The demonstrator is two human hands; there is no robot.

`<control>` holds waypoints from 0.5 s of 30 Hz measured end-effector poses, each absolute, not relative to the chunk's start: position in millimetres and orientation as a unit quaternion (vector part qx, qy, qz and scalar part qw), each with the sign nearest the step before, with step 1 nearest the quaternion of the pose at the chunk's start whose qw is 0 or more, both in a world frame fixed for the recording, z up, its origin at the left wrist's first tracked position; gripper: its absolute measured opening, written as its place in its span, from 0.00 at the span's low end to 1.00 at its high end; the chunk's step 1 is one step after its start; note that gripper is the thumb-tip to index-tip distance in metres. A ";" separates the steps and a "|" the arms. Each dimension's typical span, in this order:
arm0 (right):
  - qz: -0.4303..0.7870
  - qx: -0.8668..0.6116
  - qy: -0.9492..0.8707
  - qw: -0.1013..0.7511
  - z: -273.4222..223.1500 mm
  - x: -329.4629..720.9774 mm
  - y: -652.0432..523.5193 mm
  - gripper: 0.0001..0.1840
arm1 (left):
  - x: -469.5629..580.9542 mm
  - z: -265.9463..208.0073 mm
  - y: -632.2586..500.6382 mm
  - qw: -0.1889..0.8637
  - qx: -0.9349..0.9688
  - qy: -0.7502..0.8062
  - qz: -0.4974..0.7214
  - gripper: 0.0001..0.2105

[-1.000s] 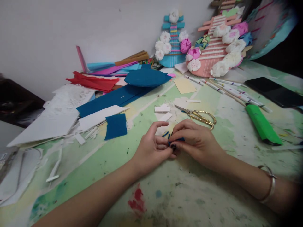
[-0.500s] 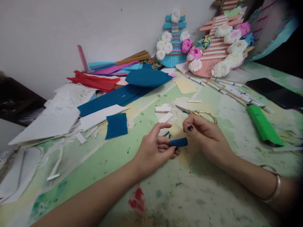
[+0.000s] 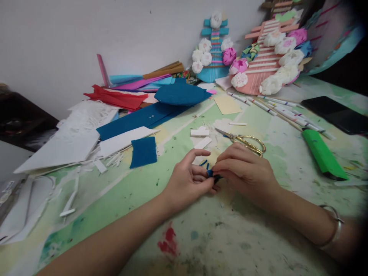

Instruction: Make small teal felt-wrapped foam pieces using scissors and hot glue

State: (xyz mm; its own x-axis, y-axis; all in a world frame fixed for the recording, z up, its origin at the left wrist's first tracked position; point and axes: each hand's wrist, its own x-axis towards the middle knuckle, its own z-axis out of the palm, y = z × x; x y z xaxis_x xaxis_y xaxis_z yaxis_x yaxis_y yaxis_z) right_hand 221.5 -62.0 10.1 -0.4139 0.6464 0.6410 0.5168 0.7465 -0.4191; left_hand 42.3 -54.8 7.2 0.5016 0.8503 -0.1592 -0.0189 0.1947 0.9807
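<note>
My left hand [image 3: 185,178] pinches a small dark blue strip [image 3: 210,173] between the thumb and the lower fingers, its index finger held apart. My right hand [image 3: 251,176] has closed over the strip's right end, so most of the strip is hidden behind its fingers. Thin blue scraps [image 3: 204,163] lie on the table just behind the strip. Gold-handled scissors [image 3: 251,145] rest right behind my right hand, with small white pieces [image 3: 200,132] to their left.
A blue square [image 3: 143,152], a long blue sheet [image 3: 126,124] and white boards [image 3: 125,142] lie to the left. At the back stand a blue model instrument [image 3: 214,73] and a pink one [image 3: 253,82], both with paper flowers. Markers [image 3: 296,117], a green tube [image 3: 323,153] and a phone [image 3: 335,113] lie right.
My right hand has moved left and down onto the blue strip, covering its right end. My left hand keeps its hold on the strip. The view has shifted slightly.
</note>
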 end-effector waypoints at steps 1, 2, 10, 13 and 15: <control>0.069 -0.342 -0.842 0.411 9.7 221.6 -61.7 0.09 | 42.1 6.9 -54.9 0.671 0.550 0.380 0.321 0.24; 0.063 -0.340 -0.845 0.408 9.4 221.5 -61.6 0.09 | 41.9 6.8 -54.9 0.671 0.552 0.379 0.319 0.24; 0.095 -0.363 -0.835 0.402 7.6 216.0 -62.8 0.11 | 43.1 8.4 -55.9 0.659 0.575 0.369 0.316 0.24; 0.106 -0.371 -0.838 0.386 5.9 215.9 -63.2 0.09 | 44.7 8.2 -57.0 0.645 0.587 0.376 0.313 0.24; 0.111 -0.376 -0.833 0.390 6.4 216.4 -63.9 0.10 | 45.6 8.1 -57.7 0.648 0.584 0.376 0.313 0.23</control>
State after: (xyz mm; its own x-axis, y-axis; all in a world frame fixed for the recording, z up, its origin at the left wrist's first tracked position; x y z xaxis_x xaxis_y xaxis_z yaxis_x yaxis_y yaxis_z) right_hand 216.4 -63.9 6.4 -0.4125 0.7130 0.5671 0.5396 0.6927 -0.4785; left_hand 45.6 -57.7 8.1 0.5219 0.8443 -0.1217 0.0340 0.1220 0.9919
